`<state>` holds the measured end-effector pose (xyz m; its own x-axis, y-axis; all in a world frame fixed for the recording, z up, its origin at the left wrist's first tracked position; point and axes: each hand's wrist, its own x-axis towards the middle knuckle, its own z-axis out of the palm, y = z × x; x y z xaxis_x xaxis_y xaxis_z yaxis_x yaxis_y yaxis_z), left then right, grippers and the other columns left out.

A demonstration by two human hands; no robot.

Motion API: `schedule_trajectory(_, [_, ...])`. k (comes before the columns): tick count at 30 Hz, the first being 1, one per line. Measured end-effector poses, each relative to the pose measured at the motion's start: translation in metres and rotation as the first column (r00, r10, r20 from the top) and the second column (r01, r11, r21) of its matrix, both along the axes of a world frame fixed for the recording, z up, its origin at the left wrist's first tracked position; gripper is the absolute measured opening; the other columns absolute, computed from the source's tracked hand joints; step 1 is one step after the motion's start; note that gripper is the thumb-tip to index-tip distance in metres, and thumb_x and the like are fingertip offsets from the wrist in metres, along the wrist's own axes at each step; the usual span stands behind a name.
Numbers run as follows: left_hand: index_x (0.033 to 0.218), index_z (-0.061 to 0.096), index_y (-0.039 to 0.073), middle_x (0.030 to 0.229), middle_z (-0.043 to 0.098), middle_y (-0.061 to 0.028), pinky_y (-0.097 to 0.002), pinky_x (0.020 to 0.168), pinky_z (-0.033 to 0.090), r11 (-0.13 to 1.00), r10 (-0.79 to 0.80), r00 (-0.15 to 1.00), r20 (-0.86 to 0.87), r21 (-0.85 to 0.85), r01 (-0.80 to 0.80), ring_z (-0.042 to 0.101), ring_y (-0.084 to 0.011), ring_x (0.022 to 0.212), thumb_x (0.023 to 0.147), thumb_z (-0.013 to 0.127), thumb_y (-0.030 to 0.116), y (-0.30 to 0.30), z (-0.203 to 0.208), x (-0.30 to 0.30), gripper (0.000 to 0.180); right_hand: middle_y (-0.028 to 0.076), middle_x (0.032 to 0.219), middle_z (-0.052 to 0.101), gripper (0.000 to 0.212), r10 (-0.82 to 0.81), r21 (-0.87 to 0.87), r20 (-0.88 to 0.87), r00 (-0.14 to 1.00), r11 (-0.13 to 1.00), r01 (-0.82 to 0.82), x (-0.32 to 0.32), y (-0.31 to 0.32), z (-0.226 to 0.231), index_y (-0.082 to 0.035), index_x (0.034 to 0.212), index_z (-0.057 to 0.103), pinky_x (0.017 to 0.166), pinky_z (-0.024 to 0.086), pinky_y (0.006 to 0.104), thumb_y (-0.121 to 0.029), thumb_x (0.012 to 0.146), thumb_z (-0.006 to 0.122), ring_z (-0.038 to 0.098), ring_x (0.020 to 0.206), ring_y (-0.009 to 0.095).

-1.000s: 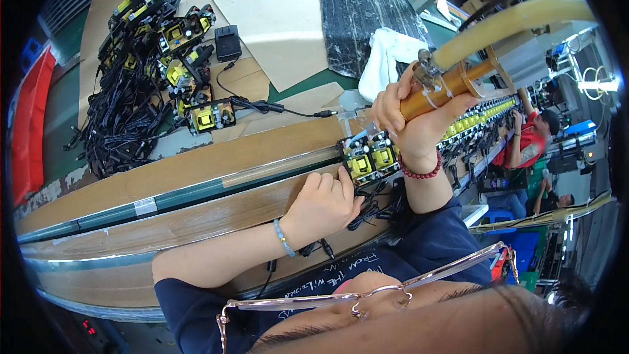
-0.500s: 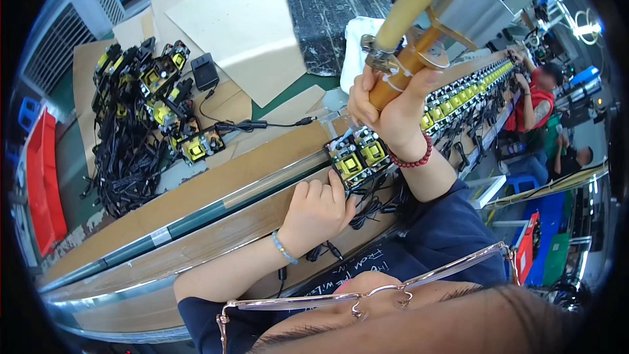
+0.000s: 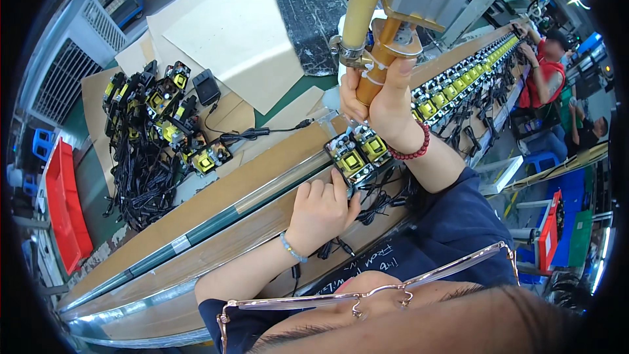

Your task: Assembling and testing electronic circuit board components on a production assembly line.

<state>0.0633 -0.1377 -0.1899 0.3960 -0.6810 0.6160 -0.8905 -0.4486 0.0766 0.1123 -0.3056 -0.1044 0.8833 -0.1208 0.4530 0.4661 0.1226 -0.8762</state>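
A green circuit board [image 3: 352, 161] with a yellow-wrapped transformer sits at the near end of a long row of similar boards on the rail. My left hand [image 3: 321, 206] is at its near left corner, index finger and thumb on the board's edge, other fingers curled. Above it, my right hand [image 3: 390, 108] is wrapped round the amber cylindrical body of a hand-held tool [image 3: 379, 82]. A thick yellow hose [image 3: 365, 6] joins the tool through a metal clamp. Its pale tip points down at the boards; whether it touches them I cannot tell. A second board [image 3: 375, 147] lies right beside the first.
Boards with tangled black cables [image 3: 144, 157] are heaped at the left, near a black adapter case [image 3: 206, 87]. Cardboard sheets [image 3: 229, 33] cover the far bench. A red bin [image 3: 67, 200] stands far left. Up the line, a person in a red vest [image 3: 542, 82] works on the row.
The whole view has shifted slightly. The tool's upper part has moved left and stands more upright. Both hands keep their holds, and the left finger stays on the same board.
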Motion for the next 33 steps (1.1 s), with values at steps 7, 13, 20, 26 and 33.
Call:
schedule_trajectory(7, [0.1,0.062,-0.005,0.07,0.058,-0.0088,-0.0291,0.061,0.039,0.999,0.017,0.999,-0.042,-0.033,-0.018,0.05,-0.0203,0.06,0.079,0.064,0.031,0.001,0.0,-0.002,0.042,0.0,0.043,0.04,0.084,0.002,-0.069,-0.112,0.994,0.998,-0.01,-0.002,-0.004,0.006,-0.003,0.089,0.051,0.035,0.028,0.0228,-0.082,0.081,0.023,0.03,0.031,0.009])
schedule_trajectory(13, [0.1,0.062,-0.005,0.066,0.056,-0.008,-0.029,0.06,0.04,1.0,0.021,0.998,-0.064,-0.021,-0.022,0.051,-0.0208,0.06,0.078,0.064,0.031,0.0,0.001,-0.001,0.043,0.001,0.045,0.043,0.088,0.167,0.044,-0.038,0.985,0.985,-0.165,-0.019,-0.005,0.023,0.002,0.102,0.051,0.032,0.027,0.021,-0.079,0.083,0.023,0.029,0.03,0.007])
schedule_trajectory(20, [0.099,0.062,-0.006,0.073,0.06,-0.0107,-0.0283,0.062,0.04,0.999,0.026,0.998,-0.049,0.021,-0.025,0.051,-0.0205,0.06,0.08,0.062,0.034,0.003,0.001,-0.001,0.045,0.004,0.052,0.051,0.101,0.102,0.154,-0.003,0.995,0.983,-0.1,-0.058,0.021,0.024,0.002,0.111,0.05,0.03,0.028,0.0228,-0.088,0.073,0.022,0.03,0.031,0.007])
schedule_trajectory(26, [0.1,0.062,-0.007,0.073,0.06,-0.0107,-0.0282,0.062,0.04,0.999,0.026,0.997,-0.074,0.042,-0.023,0.051,-0.0205,0.061,0.08,0.062,0.034,0.003,0.005,-0.002,0.046,0.005,0.054,0.051,0.1,0.08,0.087,-0.042,0.996,0.993,-0.076,-0.064,0.028,-0.004,0.002,0.111,0.049,0.03,0.028,0.0219,-0.087,0.072,0.023,0.031,0.032,0.007])
schedule_trajectory(33, [0.099,0.062,-0.007,0.072,0.059,-0.0108,-0.028,0.062,0.04,0.999,0.018,0.997,-0.071,0.037,-0.015,0.052,-0.0206,0.062,0.08,0.062,0.034,0.003,0.005,-0.002,0.045,0.003,0.052,0.049,0.101,0.177,0.115,-0.034,0.984,0.978,-0.173,-0.061,0.023,-0.015,0.002,0.117,0.046,0.031,0.029,0.0205,-0.086,0.074,0.024,0.031,0.033,0.006])
